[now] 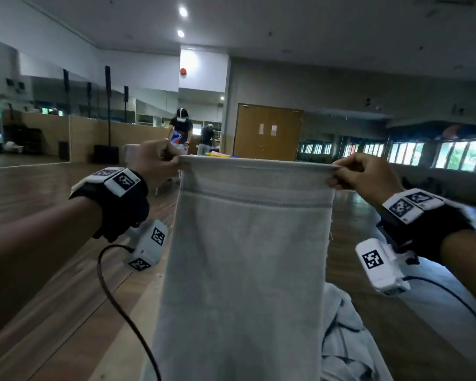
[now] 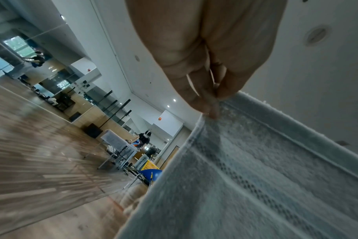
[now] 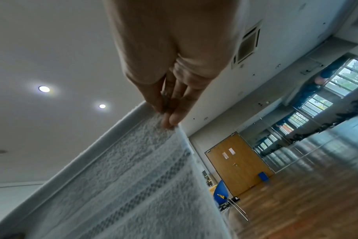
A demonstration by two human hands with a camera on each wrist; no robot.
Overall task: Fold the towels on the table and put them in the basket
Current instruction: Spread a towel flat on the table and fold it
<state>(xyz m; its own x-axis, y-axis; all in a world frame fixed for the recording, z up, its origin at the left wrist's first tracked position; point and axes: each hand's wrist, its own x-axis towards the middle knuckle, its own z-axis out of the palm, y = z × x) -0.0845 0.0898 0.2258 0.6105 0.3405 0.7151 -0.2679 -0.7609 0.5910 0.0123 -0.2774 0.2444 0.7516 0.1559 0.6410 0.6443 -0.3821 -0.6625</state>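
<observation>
Up front, L hand (image 1: 155,158) & R hand (image 1: 366,171) pinch top corners of grey terry towel (image 1: 248,257), hanging flat w/ woven stripe band.

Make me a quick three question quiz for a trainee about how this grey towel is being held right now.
1. True or false: the plain grey terry towel hangs unfolded from its top edge.
2. Which holds its top right corner: A) left hand, B) right hand, C) neither?
3. Fill in: a second crumpled pale grey towel lies lower ____ of the held one in the head view.

Key: 1 true. 2 B. 3 right. Each hand's grip is a pinch on one top corner.
</observation>
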